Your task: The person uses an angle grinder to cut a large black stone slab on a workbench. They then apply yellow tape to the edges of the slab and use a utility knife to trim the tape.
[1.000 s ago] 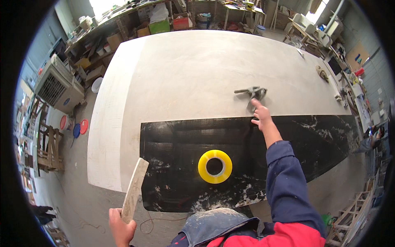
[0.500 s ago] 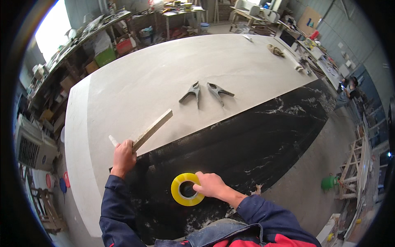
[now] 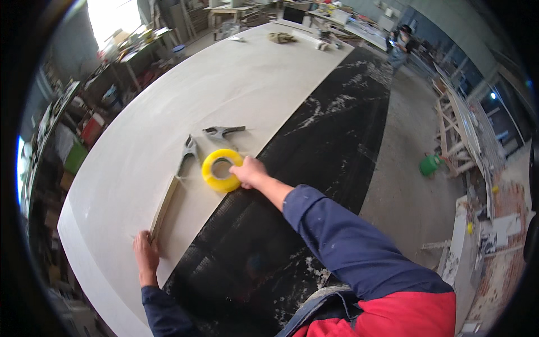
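Note:
A roll of yellow tape is gripped at its right side by my right hand, held over the white slab near its border with the black slab. My left hand is closed round the near end of a thin wooden strip, which slants away over the white surface. Just past the strip's far end lie two grey spring clamps, one pointing toward me and the other turned sideways behind the tape.
At the white slab's far end lie a crumpled brownish glove-like thing and a pale bar. Cluttered benches line the left wall. A person stands beyond the black slab's far end. A green bucket-like container sits by a wooden rack at right.
My right hand has carried the tape forward from over the black slab to over the white one, near the clamps. The wooden strip has swung to point more straight ahead. The view has turned right.

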The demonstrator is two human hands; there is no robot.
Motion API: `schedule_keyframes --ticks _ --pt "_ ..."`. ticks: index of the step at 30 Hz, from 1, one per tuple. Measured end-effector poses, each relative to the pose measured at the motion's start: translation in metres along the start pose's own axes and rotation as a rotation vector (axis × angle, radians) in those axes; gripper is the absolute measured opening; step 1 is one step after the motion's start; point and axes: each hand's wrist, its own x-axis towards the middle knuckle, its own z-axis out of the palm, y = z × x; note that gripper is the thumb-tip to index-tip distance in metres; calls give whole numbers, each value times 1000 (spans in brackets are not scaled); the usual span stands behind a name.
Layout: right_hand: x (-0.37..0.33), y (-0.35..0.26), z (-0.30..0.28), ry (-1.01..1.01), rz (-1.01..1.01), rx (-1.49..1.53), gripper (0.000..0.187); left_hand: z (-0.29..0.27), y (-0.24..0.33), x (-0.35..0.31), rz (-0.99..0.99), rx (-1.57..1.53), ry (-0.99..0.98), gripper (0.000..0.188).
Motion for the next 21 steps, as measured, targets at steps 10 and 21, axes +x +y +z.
schedule_keyframes --ticks 10,21 --pt "-54 141 -54 476 -381 229 30 -32 -9 -205 -278 246 346 53" --pt "-87 412 -225 558 465 1148 42 3 106 -441 -1289 102 265 54"
